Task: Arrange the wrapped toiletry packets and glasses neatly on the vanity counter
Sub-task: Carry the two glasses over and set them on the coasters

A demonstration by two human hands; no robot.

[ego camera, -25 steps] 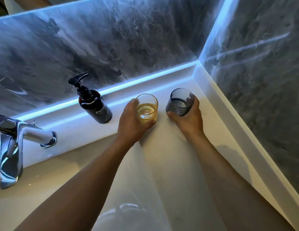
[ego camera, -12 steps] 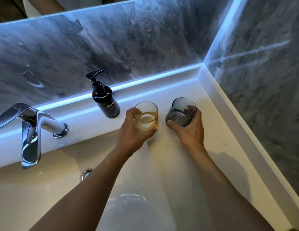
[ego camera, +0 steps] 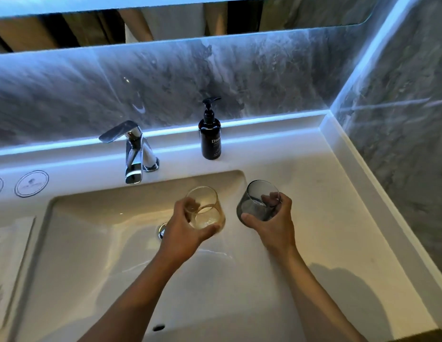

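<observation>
My left hand (ego camera: 184,230) grips an amber glass (ego camera: 207,208), lifted and tilted above the right part of the basin. My right hand (ego camera: 271,223) holds a smoky grey glass (ego camera: 258,201), raised over the white counter (ego camera: 338,218) just right of the basin. The two glasses are side by side and apart. Two round white coasters (ego camera: 31,183) lie on the counter's back left ledge. At the far left edge a white tray (ego camera: 10,255) holds what look like wrapped packets, mostly cut off.
A chrome faucet (ego camera: 134,154) stands behind the white sink basin (ego camera: 104,243). To its right is a black pump bottle (ego camera: 210,134) on the back ledge. Grey marble walls close in the back and right. A mirror runs along the top.
Both hands have lifted the glasses off the back right of the counter and drawn them toward me and left. The view has swung left, bringing in the basin, coasters and tray.
</observation>
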